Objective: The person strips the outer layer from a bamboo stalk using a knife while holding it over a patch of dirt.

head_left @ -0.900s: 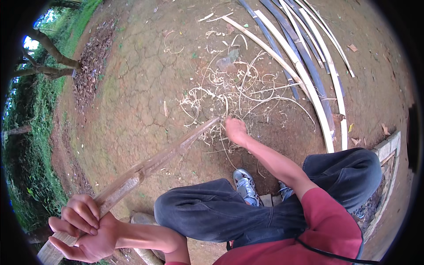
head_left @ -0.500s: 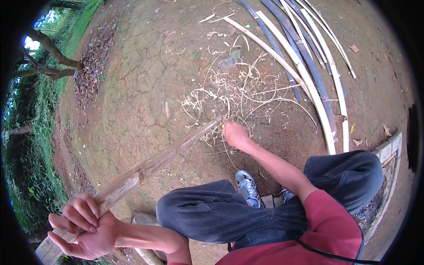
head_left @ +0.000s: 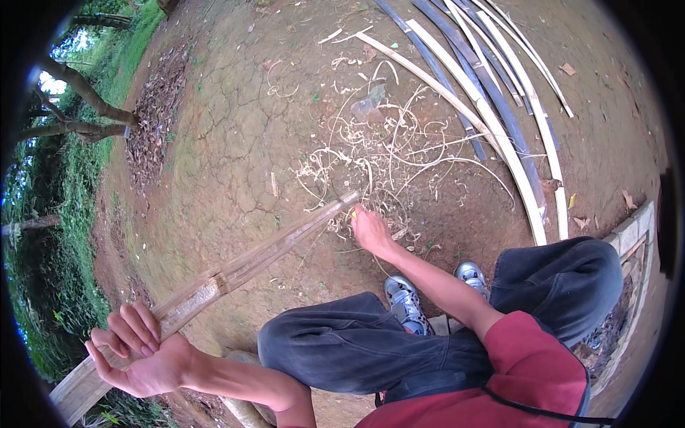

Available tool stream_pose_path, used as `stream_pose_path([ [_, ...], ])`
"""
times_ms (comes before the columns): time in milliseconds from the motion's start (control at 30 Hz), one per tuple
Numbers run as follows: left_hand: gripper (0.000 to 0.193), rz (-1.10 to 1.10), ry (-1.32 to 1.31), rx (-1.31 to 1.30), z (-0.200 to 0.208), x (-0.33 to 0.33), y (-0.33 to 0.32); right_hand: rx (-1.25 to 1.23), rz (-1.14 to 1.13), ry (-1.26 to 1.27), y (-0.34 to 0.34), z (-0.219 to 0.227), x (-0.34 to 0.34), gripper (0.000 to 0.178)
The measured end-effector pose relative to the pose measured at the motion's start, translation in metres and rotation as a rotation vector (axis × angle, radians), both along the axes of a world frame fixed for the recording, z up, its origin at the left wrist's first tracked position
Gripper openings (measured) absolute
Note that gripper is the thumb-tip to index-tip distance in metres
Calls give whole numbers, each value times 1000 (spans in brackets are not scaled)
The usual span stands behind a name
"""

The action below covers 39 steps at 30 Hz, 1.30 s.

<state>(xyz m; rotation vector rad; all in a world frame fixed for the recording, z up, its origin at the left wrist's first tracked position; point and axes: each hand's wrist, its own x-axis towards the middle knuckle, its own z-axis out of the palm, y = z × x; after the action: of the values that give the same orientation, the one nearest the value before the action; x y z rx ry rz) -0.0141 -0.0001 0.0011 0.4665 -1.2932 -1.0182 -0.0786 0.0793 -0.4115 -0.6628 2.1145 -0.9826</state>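
Note:
A long brown piece of wood, apparently split bamboo (head_left: 267, 247), slants from the lower left up to the middle, with a pale knot part way along. Near its lower end my left hand (head_left: 146, 357) holds it, palm turned up and fingers loosely bent around it. Close beside the far tip is my right hand (head_left: 372, 232), closed in a fist. A small yellow bit shows at its fingers; the rest of what it grips is hidden. Thin curled shavings (head_left: 357, 143) lie scattered on the ground beyond the tip.
Long pale and dark strips (head_left: 492, 125) lie in a pile at the upper right. My bent knees (head_left: 321, 339) and shoes (head_left: 407, 303) are below the right forearm. A low edging (head_left: 635, 239) runs at the far right. Branches (head_left: 85, 93) and greenery fill the left.
My right hand has moved slightly left and nearer to me along the wood. The left hand still holds the wood, which looks slightly turned, its knot showing wider. The view has shifted slightly.

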Motion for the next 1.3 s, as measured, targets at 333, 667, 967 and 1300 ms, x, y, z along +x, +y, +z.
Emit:
stream_pose_path([
  [333, 39, 173, -85, -17, -1, 5, -8, 12, -94, -38, 9, 12, -42, 26],
  [667, 37, -780, -194, 35, 24, -4, -55, -843, 252, -316, -31, 227, -78, 42],
  [967, 58, -960, -490, -42, 70, -89, -59, -885, 287, -113, -24, 267, -75, 46],
  [1300, 65, -1227, -365, 86, -20, 41, -21, -1064, -362, 82, -40, 239, -102, 35],
])
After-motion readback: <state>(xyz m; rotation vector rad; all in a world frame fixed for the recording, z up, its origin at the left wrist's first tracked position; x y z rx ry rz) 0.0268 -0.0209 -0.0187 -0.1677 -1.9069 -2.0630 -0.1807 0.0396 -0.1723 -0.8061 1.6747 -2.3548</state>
